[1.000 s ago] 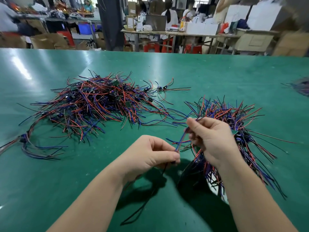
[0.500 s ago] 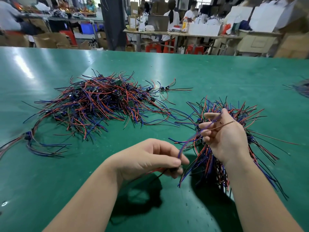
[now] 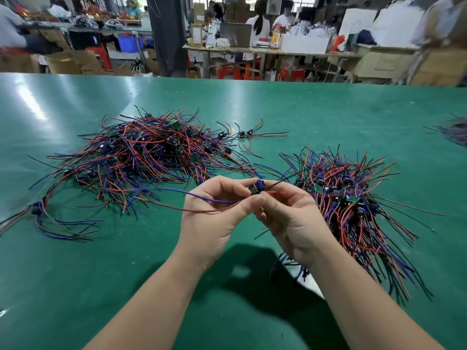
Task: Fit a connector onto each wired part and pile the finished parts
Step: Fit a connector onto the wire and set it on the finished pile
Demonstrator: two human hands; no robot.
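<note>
Both hands meet above the green table. Between their fingertips sits one small wired part, black with a blue piece on top. My left hand pinches it from the left, and its blue and red wires trail off leftward. My right hand pinches it from the right, with a short red wire end poking out. A big loose pile of red, blue and black wired parts lies to the left. A second pile lies to the right, behind my right hand.
A small bundle of wires lies at the table's left edge, and another wire heap at the far right edge. Beyond the table stand other workbenches, cardboard boxes, red stools and seated people.
My right hand came left off the right pile and joined my left hand. Both hands rose, and the part now sits pinched between them with its wires swung out to the left.
</note>
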